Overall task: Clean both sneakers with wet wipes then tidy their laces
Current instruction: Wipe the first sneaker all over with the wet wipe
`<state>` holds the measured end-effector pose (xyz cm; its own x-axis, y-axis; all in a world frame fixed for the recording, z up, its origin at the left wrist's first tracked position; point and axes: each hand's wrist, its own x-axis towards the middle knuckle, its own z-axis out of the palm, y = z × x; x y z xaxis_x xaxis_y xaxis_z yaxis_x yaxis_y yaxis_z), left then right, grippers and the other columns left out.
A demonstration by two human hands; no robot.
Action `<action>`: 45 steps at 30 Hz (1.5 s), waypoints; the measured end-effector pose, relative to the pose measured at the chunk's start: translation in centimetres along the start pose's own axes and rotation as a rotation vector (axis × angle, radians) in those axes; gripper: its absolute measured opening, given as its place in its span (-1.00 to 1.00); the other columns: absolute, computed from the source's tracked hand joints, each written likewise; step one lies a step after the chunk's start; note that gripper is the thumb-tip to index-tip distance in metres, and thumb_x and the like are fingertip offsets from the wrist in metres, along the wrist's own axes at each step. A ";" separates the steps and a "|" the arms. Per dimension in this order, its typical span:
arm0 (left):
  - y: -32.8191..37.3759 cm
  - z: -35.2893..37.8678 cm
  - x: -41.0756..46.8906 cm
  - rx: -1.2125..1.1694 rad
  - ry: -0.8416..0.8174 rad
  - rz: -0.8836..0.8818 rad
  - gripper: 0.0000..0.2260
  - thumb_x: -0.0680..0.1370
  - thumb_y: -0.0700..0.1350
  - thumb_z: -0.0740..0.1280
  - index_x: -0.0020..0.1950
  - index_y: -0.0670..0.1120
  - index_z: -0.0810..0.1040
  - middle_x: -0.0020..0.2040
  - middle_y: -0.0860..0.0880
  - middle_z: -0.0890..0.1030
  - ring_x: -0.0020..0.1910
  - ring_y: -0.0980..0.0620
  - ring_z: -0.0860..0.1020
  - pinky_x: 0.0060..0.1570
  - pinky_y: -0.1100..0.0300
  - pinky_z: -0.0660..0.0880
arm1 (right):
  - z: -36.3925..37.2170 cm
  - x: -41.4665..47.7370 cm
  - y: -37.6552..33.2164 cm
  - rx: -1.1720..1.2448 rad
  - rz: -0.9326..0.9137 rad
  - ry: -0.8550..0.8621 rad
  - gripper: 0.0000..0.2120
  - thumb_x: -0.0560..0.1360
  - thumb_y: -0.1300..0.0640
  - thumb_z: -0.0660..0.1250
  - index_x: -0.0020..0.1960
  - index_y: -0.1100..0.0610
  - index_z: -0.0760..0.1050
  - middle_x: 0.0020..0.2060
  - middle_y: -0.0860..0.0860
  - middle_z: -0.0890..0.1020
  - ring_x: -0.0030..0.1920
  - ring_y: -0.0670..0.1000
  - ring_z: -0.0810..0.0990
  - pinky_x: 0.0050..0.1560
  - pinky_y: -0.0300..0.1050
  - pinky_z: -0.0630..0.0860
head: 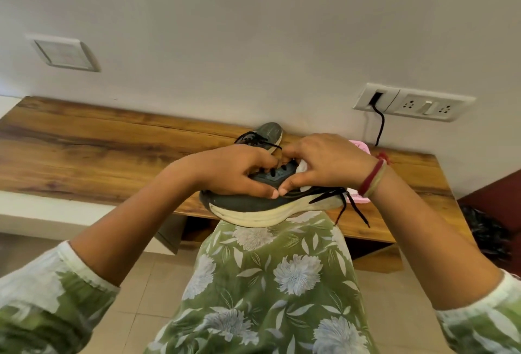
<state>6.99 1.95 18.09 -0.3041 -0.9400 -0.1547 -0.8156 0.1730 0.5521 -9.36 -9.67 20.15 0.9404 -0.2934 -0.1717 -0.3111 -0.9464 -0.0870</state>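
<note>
I hold a dark grey sneaker (pixel 253 207) with a cream sole on its side above the wooden bench (pixel 98 156). My left hand (pixel 234 173) grips its upper from the left, thumb along the side. A white wet wipe (pixel 303 167) is pressed against the lace area under my right hand (pixel 324 167), which grips the shoe there. Black laces (pixel 349 207) dangle loose from the right end. The second grey sneaker (pixel 267 135) stands on the bench behind my hands, against the wall, partly hidden.
A pink wipes pack (pixel 359 148) lies on the bench behind my right wrist. A black cable (pixel 380 125) runs from the wall socket panel (pixel 414 102) down to the bench. A dark bag (pixel 485 238) sits on the floor at right.
</note>
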 end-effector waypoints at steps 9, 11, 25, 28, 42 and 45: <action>-1.5 4.9 0.4 -0.628 0.232 -0.102 -0.65 0.41 0.05 0.42 -0.01 -0.22 0.57 -0.07 -0.07 0.64 -0.12 0.06 0.61 -0.11 0.21 0.52 | 1.2 -1.1 0.5 0.766 0.273 0.317 -0.76 0.38 -0.12 0.42 -0.13 0.04 0.53 -0.28 -0.16 0.54 -0.23 -0.21 0.49 -0.20 -0.22 0.39; -1.3 5.6 0.5 -0.695 0.293 -0.130 -0.70 0.44 -0.04 0.44 -0.06 -0.28 0.54 -0.15 -0.04 0.61 -0.20 0.14 0.58 -0.19 0.33 0.46 | 1.3 -1.5 0.5 1.208 0.450 0.440 -0.77 0.43 -0.11 0.37 -0.20 0.05 0.51 -0.31 -0.09 0.54 -0.28 -0.11 0.50 -0.28 -0.21 0.41; 0.8 7.7 3.9 -1.023 0.623 -0.366 -0.60 0.64 0.03 0.14 -0.25 -0.16 0.56 -0.28 -0.12 0.56 -0.25 -0.01 0.51 -0.10 0.11 0.39 | 6.3 -2.5 -3.2 1.166 0.489 0.717 -0.87 0.41 0.12 0.45 -0.23 0.15 0.54 -0.26 0.01 0.61 -0.24 -0.09 0.55 -0.22 -0.20 0.51; 0.7 7.8 4.1 -1.090 0.654 -0.376 -0.56 0.59 0.16 0.14 -0.24 -0.16 0.53 -0.25 -0.14 0.56 -0.21 -0.05 0.52 -0.04 0.04 0.41 | 6.8 -3.0 -3.7 0.882 0.420 0.764 -0.87 0.41 0.06 0.45 -0.26 0.08 0.57 -0.20 0.00 0.59 -0.14 -0.13 0.53 -0.08 -0.31 0.44; 0.2 8.6 4.5 -0.994 0.756 -0.246 -0.51 0.58 0.00 0.28 -0.52 0.02 0.19 -0.51 0.04 0.16 -0.51 0.13 0.15 -0.34 0.21 0.25 | 6.6 -6.1 -5.4 0.772 0.242 0.534 -0.82 0.50 0.21 0.34 0.00 -0.02 0.62 -0.10 -0.14 0.57 -0.04 -0.22 0.52 -0.08 -0.48 0.40; 0.2 8.5 4.4 -0.980 0.740 -0.208 -0.53 0.57 -0.07 0.31 -0.50 -0.02 0.21 -0.53 0.06 0.17 -0.54 0.14 0.14 -0.44 0.28 0.18 | 6.5 -5.9 -3.9 0.775 0.265 0.542 -0.81 0.47 0.22 0.38 -0.03 -0.04 0.62 -0.10 -0.12 0.49 0.00 -0.28 0.43 -0.04 -0.52 0.35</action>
<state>1.30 0.31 10.53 0.3964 -0.9180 0.0105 -0.0081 0.0080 0.9999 -14.58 -3.34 15.12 0.7028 -0.6887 0.1781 -0.3428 -0.5472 -0.7636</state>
